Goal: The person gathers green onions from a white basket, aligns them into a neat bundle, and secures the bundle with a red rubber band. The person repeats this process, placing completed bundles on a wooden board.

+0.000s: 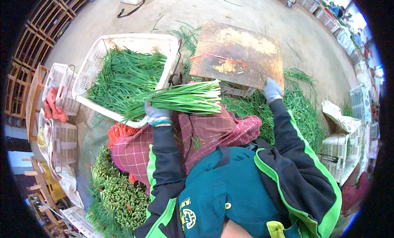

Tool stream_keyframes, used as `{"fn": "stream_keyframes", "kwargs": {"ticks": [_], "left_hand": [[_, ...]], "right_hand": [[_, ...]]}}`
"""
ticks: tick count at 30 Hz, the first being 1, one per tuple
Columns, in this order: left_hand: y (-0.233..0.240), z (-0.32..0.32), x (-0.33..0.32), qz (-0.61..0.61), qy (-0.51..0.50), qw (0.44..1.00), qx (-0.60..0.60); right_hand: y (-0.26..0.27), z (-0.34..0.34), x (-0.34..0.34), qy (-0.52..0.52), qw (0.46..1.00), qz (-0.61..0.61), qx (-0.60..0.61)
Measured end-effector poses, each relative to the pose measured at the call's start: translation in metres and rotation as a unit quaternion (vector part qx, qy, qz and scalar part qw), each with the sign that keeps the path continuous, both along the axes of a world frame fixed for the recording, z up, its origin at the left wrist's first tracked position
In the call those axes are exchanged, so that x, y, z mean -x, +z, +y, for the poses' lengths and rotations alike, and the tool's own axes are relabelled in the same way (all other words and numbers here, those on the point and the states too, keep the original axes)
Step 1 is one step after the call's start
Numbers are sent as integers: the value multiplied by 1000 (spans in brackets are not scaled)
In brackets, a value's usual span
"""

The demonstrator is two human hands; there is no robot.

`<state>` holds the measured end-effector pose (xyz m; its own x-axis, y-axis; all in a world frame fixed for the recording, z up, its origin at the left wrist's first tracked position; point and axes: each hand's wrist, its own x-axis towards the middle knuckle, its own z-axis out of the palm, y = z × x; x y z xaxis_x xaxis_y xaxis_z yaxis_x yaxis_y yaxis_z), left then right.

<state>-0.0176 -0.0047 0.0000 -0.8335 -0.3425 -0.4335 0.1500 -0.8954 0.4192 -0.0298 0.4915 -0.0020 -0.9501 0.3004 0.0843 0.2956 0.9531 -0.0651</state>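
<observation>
My left hand [157,112], in a grey glove with a green band at the wrist, grips a bunch of long green chive-like stalks [187,98]. Their pale cut ends point right, and the leafy ends hang over the near rim of a white plastic crate [115,113]. Loose green leaves [129,72] fill much of that crate. At the near right edge of a worn wooden board [235,50] is my gloved right hand [273,89]; whether its fingers close around the edge is hidden. A thin red tie [218,58] lies across the board.
Cut leaves [301,112] litter the floor beneath and right of the board. Red ties [121,133] hang by my left knee, under a checked cloth [203,124]. Tied green bundles [120,192] are heaped at lower left. White crates [63,142] stand left, another crate [335,155] right.
</observation>
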Motion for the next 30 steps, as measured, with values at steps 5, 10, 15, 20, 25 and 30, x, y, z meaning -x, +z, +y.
{"fn": "stream_keyframes", "kwargs": {"ticks": [5,10,15,20,25,30], "left_hand": [[11,-1,2,167,-53,977,-118],[27,2,4,248,-110,960,-70],[34,0,3,267,-139,951,-68],[43,14,3,155,-60,983,-73],[69,37,3,116,-63,991,-18],[92,45,3,186,-105,974,-71]], "right_hand": [[111,13,-25,139,965,-220,36],[149,-106,16,431,828,-71,351],[157,-197,22,514,800,-181,252],[159,-215,-51,535,811,-138,191],[133,-246,-96,383,907,40,170],[130,-239,-78,320,917,24,235]]}}
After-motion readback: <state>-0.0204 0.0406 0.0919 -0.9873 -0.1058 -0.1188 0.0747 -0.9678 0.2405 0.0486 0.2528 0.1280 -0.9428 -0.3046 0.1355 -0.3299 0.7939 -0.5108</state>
